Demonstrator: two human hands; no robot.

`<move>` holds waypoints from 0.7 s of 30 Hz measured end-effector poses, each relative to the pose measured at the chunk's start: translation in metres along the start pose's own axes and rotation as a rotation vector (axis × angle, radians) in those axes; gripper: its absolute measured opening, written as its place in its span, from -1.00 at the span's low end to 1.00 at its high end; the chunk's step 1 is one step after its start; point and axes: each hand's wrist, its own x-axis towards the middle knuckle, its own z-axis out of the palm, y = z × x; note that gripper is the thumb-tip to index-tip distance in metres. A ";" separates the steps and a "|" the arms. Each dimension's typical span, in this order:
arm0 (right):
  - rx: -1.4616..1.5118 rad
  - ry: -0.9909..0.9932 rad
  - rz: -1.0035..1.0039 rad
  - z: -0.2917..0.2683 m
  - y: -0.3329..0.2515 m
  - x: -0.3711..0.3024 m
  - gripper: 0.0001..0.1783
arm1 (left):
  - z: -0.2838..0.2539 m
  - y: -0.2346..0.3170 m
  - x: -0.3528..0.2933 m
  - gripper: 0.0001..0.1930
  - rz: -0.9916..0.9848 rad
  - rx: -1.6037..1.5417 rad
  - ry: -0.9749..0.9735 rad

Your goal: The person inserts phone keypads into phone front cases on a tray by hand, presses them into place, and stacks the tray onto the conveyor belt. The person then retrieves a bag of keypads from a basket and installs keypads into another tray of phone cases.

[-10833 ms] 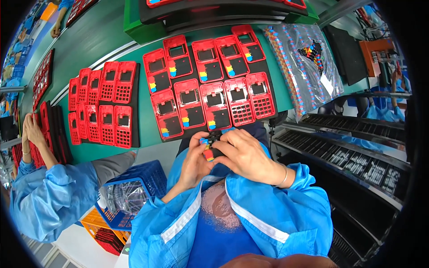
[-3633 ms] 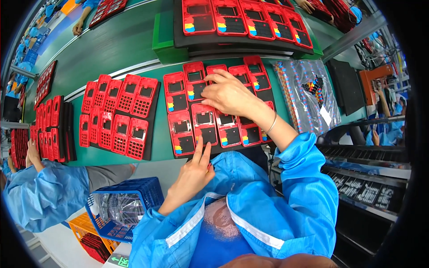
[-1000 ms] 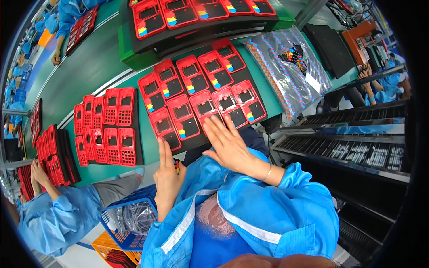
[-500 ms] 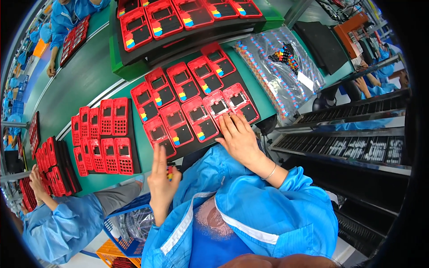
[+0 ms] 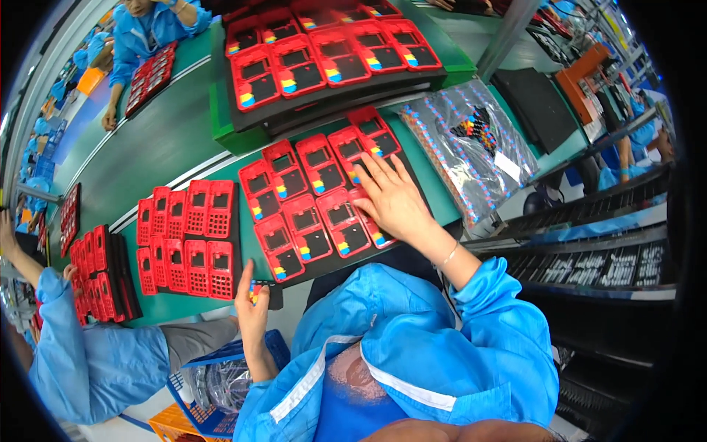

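The right hand [image 5: 394,199] lies open, fingers spread flat on the red device shells [image 5: 317,199] in the black tray on the green counter [image 5: 147,158]. At seven o'clock from it, the left hand [image 5: 252,313] pinches a small keypad piece [image 5: 258,291] at the counter's near edge.

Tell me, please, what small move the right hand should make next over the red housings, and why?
Probably close the right hand on the red housing beneath it and lift it off the black tray. The palm already lies flat on that piece, while the left hand waits at the table edge pinching a small multicoloured part.
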 end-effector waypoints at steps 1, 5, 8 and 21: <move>0.025 -0.087 -0.021 0.018 0.009 0.004 -0.32 | -0.001 0.001 0.002 -0.34 -0.013 -0.041 -0.043; -0.115 -0.119 -0.038 0.023 0.010 0.011 -0.31 | -0.004 0.005 0.001 -0.34 -0.055 -0.158 -0.065; -0.075 -0.153 -0.050 0.010 -0.019 0.044 -0.34 | -0.005 -0.001 0.000 -0.35 -0.088 -0.220 -0.078; -0.013 -0.085 -0.323 0.074 -0.073 0.086 -0.32 | 0.005 0.010 0.007 -0.29 -0.093 -0.236 -0.255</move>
